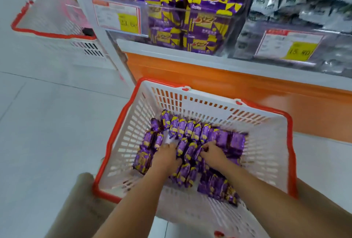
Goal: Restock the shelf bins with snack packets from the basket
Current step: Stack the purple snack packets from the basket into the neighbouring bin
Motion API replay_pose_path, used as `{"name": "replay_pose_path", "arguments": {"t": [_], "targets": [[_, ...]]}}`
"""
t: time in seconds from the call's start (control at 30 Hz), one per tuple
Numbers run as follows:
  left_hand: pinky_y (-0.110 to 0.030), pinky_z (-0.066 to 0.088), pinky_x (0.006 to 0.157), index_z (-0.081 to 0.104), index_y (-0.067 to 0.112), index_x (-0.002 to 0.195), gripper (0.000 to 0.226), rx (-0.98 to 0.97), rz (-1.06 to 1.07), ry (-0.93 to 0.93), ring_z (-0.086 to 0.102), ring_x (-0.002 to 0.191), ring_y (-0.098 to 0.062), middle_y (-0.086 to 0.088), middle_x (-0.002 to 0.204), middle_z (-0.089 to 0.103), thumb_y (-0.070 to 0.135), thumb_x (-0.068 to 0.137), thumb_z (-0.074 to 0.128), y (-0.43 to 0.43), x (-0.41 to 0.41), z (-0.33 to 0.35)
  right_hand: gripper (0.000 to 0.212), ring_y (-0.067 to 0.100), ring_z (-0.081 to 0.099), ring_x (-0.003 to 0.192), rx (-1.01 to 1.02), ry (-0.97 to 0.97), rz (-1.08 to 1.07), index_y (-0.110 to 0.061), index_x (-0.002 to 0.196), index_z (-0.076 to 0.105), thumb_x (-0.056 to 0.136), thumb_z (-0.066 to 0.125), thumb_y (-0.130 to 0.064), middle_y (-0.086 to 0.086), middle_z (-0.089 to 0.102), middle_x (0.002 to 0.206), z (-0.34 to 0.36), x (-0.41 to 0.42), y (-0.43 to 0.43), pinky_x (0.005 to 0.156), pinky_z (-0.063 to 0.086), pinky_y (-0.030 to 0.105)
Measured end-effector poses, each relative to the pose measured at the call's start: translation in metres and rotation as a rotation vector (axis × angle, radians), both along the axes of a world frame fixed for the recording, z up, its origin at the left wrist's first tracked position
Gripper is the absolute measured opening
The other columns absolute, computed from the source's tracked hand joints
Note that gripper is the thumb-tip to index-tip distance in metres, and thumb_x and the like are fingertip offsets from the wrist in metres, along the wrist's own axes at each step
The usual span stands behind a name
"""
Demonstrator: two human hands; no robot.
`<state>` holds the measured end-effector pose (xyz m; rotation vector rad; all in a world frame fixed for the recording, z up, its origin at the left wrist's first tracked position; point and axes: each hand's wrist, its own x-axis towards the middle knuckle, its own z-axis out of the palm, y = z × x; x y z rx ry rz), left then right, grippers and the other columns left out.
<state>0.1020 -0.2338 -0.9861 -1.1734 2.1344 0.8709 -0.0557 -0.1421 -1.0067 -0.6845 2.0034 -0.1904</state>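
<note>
White plastic with a red rim: a spare basket (47,20) stands on the floor, well to the left of and beyond the working basket (209,107).

Inside the working basket the purple and yellow snack packets (187,130) lie in 1 loose layer, mostly on edge in rough rows, bunched toward its middle and near-right part.

Left hand (166,154): back up, forearm sloping down over the near rim, fingertips sunk between packets at the basket's centre-left. Grip hidden; cannot tell whether it has closed.

Right hand (213,152): same downward slope, just right of centre, fingers curled over the tops of several packets, grasping them.

Beyond the basket and above it, the clear shelf bin (190,28) already holds matching purple packets; a bin of grey packets (304,1) sits further right.

Step in hand, judged: gathering 1 handful.
- Squeeze the row between both palms so packets lift as a block.
- Keep them on edge.
- Lift straight up, clear of the far rim, before moving to the purple bin.
</note>
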Motion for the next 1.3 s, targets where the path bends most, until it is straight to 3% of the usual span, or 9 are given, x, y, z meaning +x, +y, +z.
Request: {"name": "replay_pose_path", "arguments": {"t": [0.17,0.43,0.63,0.77,0.87,0.93,1.1,1.17,1.3], "targets": [[-0.045,0.027,0.113,0.010,0.005,0.153,0.092,-0.124,-0.022,-0.049,0.032,0.139,-0.029,-0.011,0.151,0.034,0.057,0.090,0.054,0.012,-0.019,-0.030,0.026,0.018,0.051,0.084,-0.108,0.022,-0.019,-0.009,0.120,0.054,0.093,0.053,-0.009,0.002,0.054,0.091,-0.016,0.000,0.009,0.066,0.033,0.025],[-0.049,0.026,0.109,0.033,0.008,0.136,0.076,-0.244,-0.017,-0.107,0.039,0.133,-0.026,-0.008,0.139,0.046,0.059,0.086,0.058,0.017,-0.038,-0.049,0.032,0.014,0.049,0.058,-0.179,-0.040,-0.105,-0.026,0.101,0.062,0.091,0.048,0.001,-0.008,0.053,0.065,-0.019,-0.016,0.023,0.059,0.041,0.030],[-0.047,0.028,0.104,0.039,0.006,0.132,0.077,-0.246,0.047,-0.068,0.057,0.109,-0.027,-0.007,0.112,0.063,0.061,0.082,0.057,0.004,-0.035,-0.038,0.026,0.017,0.052,0.066,-0.134,-0.112,-0.082,-0.018,0.118,0.058,0.099,0.044,-0.008,-0.005,0.055,0.081,-0.011,-0.015,0.018,0.054,0.039,0.024],[-0.045,0.038,0.103,0.031,0.000,0.139,0.089,0.027,0.249,0.050,0.059,0.110,-0.030,-0.013,0.120,0.062,0.063,0.083,0.058,-0.010,-0.027,-0.014,0.028,0.023,0.059,0.084,-0.165,-0.184,-0.190,-0.010,0.126,0.054,0.100,0.048,-0.019,0.007,0.057,0.107,0.006,-0.012,0.007,0.068,0.047,0.027],[-0.036,0.052,0.077,0.060,0.005,0.092,0.039,0.375,0.571,0.400,0.061,0.070,-0.015,-0.004,0.075,0.064,0.039,0.077,0.071,-0.024,-0.014,0.021,0.044,0.023,0.060,0.102,-0.133,-0.459,-0.360,-0.020,0.126,0.053,0.090,0.061,-0.044,0.004,0.043,0.139,0.035,-0.004,-0.008,0.066,0.053,0.025],[-0.026,0.038,0.064,0.047,0.008,0.065,0.027,0.469,0.606,0.518,0.043,0.055,-0.011,0.000,0.059,0.047,0.017,0.085,0.064,-0.028,-0.005,0.044,0.044,0.020,0.058,0.110,-0.141,-0.642,-0.386,-0.024,0.129,0.052,0.092,0.059,-0.048,-0.004,0.039,0.141,0.061,0.005,-0.017,0.070,0.053,0.026],[-0.016,0.045,0.059,0.062,0.003,0.086,0.006,0.501,0.644,0.761,0.057,0.063,-0.010,0.002,0.068,0.063,0.002,0.083,0.057,-0.022,0.007,0.122,0.051,0.017,0.059,0.118,-0.378,-0.700,-0.336,-0.025,0.135,0.049,0.089,0.067,-0.037,-0.001,0.058,0.134,0.116,0.024,-0.024,0.092,0.053,0.033],[-0.014,0.047,0.061,0.066,0.007,0.088,0.022,0.471,0.653,0.824,0.064,0.069,-0.010,0.005,0.072,0.070,-0.007,0.090,0.049,-0.019,0.012,0.151,0.040,0.016,0.062,0.113,-0.487,-0.619,-0.286,-0.031,0.127,0.054,0.090,0.068,-0.032,-0.002,0.063,0.124,0.143,0.028,-0.024,0.095,0.053,0.036],[-0.020,0.046,0.070,0.058,0.020,0.117,0.031,0.438,0.734,0.912,0.064,0.089,-0.005,0.006,0.103,0.069,0.024,0.088,0.068,-0.018,0.028,0.193,0.047,0.016,0.061,0.111,-0.641,-0.432,-0.120,-0.034,0.130,0.051,0.087,0.071,-0.034,-0.007,0.061,0.121,0.196,0.028,-0.022,0.099,0.050,0.038]]}}
